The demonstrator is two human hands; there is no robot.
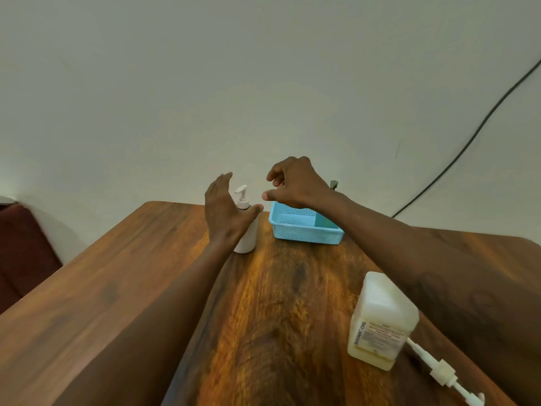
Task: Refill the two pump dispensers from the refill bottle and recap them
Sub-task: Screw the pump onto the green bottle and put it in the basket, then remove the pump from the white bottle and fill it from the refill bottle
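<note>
At five o'clock on the wooden table [123,288] a loose pump head [445,373] lies just beside the square labelled bottle [380,320]. Farther off, near twelve o'clock, the left hand [225,212] is spread open beside the white pump dispenser [248,230]. Whether it touches, I cannot tell. The right hand [295,183] hovers with loosely curled, empty fingers above the blue basket [304,230] at one o'clock.

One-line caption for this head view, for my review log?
Left hand and right hand hover by the white pump dispenser beside a blue basket; a square bottle and detached pump sit nearer.
</note>
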